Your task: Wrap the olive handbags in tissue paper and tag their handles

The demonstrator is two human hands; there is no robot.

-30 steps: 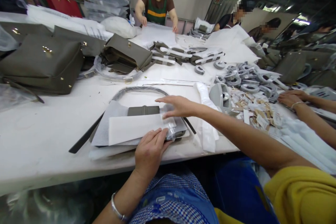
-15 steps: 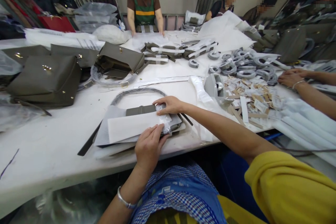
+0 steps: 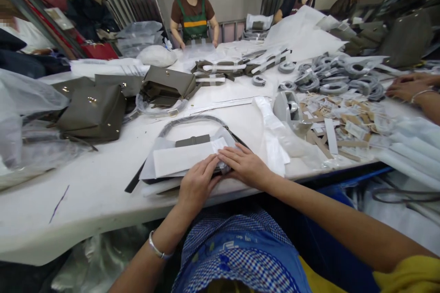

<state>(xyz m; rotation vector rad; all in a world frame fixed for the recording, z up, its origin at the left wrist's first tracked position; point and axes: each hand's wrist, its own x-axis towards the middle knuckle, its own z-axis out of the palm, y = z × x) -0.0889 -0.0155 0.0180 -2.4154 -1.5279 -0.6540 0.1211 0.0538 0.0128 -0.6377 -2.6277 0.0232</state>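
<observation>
A flattened olive bag [image 3: 192, 140] lies near the table's front edge, with a white foam sheet [image 3: 178, 159] across its front and a wrapped handle [image 3: 192, 119] arching behind. My left hand [image 3: 197, 181] rests on the sheet's lower right part, fingers together, thumb at the bag's front edge. Beside it my right hand [image 3: 245, 165] lies on the bag's right end with its fingers stretched out over the clear wrapping. The fingertips of both hands nearly meet. A dark strap [image 3: 135, 177] sticks out at the bag's left.
Olive bags [image 3: 92, 110] stand at the left. A tape dispenser [image 3: 288, 109], grey coiled straps [image 3: 333, 87] and a heap of tags [image 3: 343, 123] lie right. A person in a green apron [image 3: 194, 18] stands across the table; another person's hands [image 3: 412, 87] are far right.
My right hand has come down from the bag's upper right to its front right end, beside my left hand. The view has shifted, so the table's contents appear further right.
</observation>
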